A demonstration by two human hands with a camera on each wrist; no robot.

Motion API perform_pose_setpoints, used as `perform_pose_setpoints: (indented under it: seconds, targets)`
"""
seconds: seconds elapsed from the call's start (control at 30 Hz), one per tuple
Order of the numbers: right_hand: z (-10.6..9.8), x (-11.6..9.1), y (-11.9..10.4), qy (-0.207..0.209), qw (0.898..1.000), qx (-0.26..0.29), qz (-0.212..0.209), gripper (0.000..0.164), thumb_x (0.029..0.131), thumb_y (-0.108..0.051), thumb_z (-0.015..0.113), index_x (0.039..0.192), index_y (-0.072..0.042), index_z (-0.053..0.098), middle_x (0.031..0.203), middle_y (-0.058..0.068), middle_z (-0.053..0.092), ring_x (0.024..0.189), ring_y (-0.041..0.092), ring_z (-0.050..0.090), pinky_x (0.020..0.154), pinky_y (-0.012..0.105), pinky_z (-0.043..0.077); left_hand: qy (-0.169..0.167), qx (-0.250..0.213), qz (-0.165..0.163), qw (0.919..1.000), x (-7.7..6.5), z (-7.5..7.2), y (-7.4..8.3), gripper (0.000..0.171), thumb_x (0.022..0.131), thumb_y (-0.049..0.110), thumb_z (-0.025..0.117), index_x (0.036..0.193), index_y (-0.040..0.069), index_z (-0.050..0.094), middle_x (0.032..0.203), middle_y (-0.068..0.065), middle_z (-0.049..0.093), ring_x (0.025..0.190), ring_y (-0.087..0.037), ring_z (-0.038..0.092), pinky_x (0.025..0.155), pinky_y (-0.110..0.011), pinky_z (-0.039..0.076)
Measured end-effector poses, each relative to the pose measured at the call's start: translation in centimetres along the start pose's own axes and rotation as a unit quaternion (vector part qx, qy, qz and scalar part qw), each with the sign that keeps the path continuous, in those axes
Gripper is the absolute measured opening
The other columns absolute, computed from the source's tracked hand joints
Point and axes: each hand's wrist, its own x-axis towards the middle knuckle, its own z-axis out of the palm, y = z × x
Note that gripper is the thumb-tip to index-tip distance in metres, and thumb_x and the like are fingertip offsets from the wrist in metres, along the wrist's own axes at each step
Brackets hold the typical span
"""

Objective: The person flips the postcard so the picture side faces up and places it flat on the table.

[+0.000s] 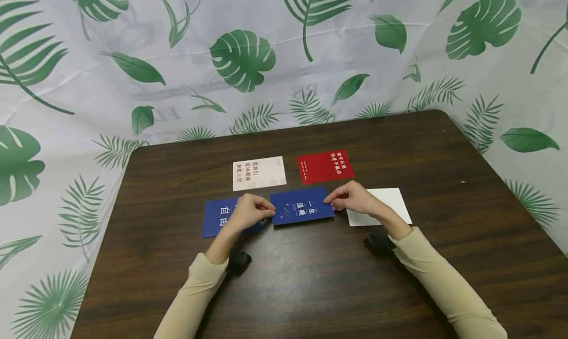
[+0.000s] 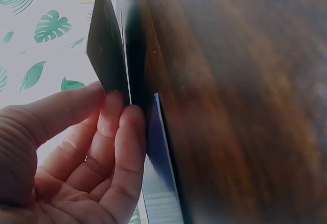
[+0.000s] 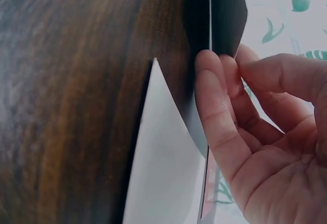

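Note:
A blue card (image 1: pixel 301 206) with white lettering is held between both hands, a little above the table. My left hand (image 1: pixel 249 211) pinches its left edge between thumb and fingers, and my right hand (image 1: pixel 352 199) pinches its right edge. From each wrist the same card looks dark and is seen nearly edge-on. Under and beside the left hand lies a second blue card (image 1: pixel 214 219), partly covered by that hand. Beneath the right hand a white card (image 1: pixel 395 206) lies flat, partly hidden by the hand and wrist.
Behind the held card lie a cream card (image 1: pixel 259 173) with dark lettering and a red card (image 1: pixel 325 167) with pale lettering. All rest on a dark wooden table (image 1: pixel 301 289). A white cloth (image 1: pixel 186 92) with green leaves hangs past the table's far edge.

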Motion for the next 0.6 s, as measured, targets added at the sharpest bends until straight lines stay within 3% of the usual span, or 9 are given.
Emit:
perform_pose_setpoints:
  seconds: [0.17,0.3,0.6]
  targets:
    - [0.0,0.1,0.3,0.0,1.0,-0.013,-0.016,0.017,0.086,-0.002,0.063,0.099,0.004,0.071,0.088,0.01,0.071,0.069,0.017,0.065,0.066,0.029,0.055,0.011,0.029,0.022,0.9993,0.2,0.3,0.4,0.005,0.073,0.006,0.077,0.074,0.002,0.074,0.066,-0.004,0.069,0.054,-0.002,0.053,0.055,-0.021,0.046]
    - [0.3,0.0,-0.8,0.006,0.999,-0.047,0.007,0.019,0.084,-0.003,0.067,0.101,0.005,0.07,0.085,0.011,0.07,0.064,0.017,0.061,0.062,0.028,0.053,0.015,0.05,0.034,0.998,0.5,0.5,0.8,0.005,0.071,0.004,0.078,0.07,0.002,0.073,0.062,-0.003,0.067,0.051,-0.002,0.051,0.055,-0.022,0.045]
    - [1.2,0.8,-0.9,0.03,0.992,-0.113,0.04,0.016,0.079,-0.002,0.072,0.094,0.002,0.073,0.062,0.002,0.063,0.051,0.011,0.051,0.05,0.026,0.046,0.026,0.092,0.021,0.9952,0.9,1.0,1.5,0.01,0.067,0.003,0.079,0.063,0.004,0.07,0.057,-0.002,0.064,0.055,-0.01,0.054,0.061,-0.027,0.047]
